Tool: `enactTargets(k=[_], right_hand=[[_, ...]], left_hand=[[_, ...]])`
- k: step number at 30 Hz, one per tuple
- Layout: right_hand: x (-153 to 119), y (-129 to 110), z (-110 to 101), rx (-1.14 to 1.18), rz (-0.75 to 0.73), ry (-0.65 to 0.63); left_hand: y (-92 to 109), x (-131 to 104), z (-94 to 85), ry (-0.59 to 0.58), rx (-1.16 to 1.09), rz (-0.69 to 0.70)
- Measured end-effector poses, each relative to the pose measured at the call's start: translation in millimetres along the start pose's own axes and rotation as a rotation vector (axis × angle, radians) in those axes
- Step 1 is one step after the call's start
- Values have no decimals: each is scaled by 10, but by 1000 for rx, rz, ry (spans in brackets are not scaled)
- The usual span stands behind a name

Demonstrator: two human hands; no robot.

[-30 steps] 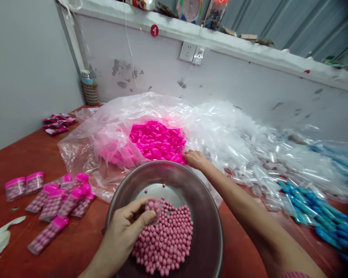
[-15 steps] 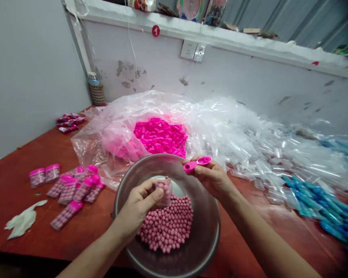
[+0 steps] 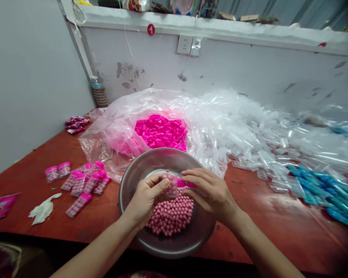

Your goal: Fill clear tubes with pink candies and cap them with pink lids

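Over the metal bowl [image 3: 127, 185], my left hand [image 3: 149, 193] grips a small clear container [image 3: 171, 186] filled with pink balls. My right hand [image 3: 208, 191] has its fingers around a bright pink cap [image 3: 187, 183], which meets or nearly meets the container's open end; the fingers partly cover it. Loose pink balls [image 3: 172, 212] lie in the bowl below both hands. One ball shows just above the container. Filled containers with pink caps [image 3: 79, 184] lie in a group left of the bowl.
A plastic bag of pink caps [image 3: 162, 133] lies behind the bowl. Clear empty containers [image 3: 266, 150] are heaped at the right, beside blue pieces [image 3: 324, 189]. A crumpled white scrap [image 3: 43, 209] and a pink packet [image 3: 1, 206] lie at the left on the red table [image 3: 258, 239].
My right hand has lowered and turned, bringing the pink cap from above the bowl to the container's end. The view has shifted, and more of the pink packet shows at the left.
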State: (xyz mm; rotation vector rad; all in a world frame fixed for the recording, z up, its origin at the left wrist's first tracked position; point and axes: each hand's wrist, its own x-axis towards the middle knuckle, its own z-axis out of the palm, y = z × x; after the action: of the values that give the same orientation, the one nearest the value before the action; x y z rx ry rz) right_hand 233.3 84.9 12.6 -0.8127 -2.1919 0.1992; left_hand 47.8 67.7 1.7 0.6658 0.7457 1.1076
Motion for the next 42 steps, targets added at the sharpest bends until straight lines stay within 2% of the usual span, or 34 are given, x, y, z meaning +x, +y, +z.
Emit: enactTargets(k=[2, 4, 7, 11, 13, 18, 23, 28, 31, 33, 38, 40, 42], right_hand=[[-12, -42, -6, -179, -113, -43], [-43, -60, 18, -260, -123, -97], [-94, -32, 49, -228, 8, -127], [-68, -30, 7, 11, 187, -43], [-17, -77, -14, 90, 167, -69], [39, -162, 53, 71, 94, -164], [-77, -179, 147, 63, 59, -185], [-167, -216, 177, -12, 29, -247], [-126, -203, 169, 33, 62, -247], [-90, -176, 155, 189, 146, -191], [-151, -80, 133, 962, 622, 54], [-205, -44, 138, 1144, 745, 131], [-222, -23, 145, 1176, 829, 164]], left_hand=[[7, -6, 28, -25, 52, 4], [14, -13, 38, -53, 128, 17], [38, -26, 8, -72, 407, 113], [68, -44, -57, -81, 843, 305], [64, -52, -74, -116, 898, 332], [32, -78, -104, -131, 975, 409], [-5, -99, -177, -142, 1104, 544], [-75, -129, -229, -217, 1260, 646], [-62, -132, -201, -191, 1202, 621], [-22, -114, -168, -130, 1066, 528], [73, -47, -144, -50, 528, 193], [80, -42, -158, -47, 484, 148], [75, -58, -161, -63, 595, 179]])
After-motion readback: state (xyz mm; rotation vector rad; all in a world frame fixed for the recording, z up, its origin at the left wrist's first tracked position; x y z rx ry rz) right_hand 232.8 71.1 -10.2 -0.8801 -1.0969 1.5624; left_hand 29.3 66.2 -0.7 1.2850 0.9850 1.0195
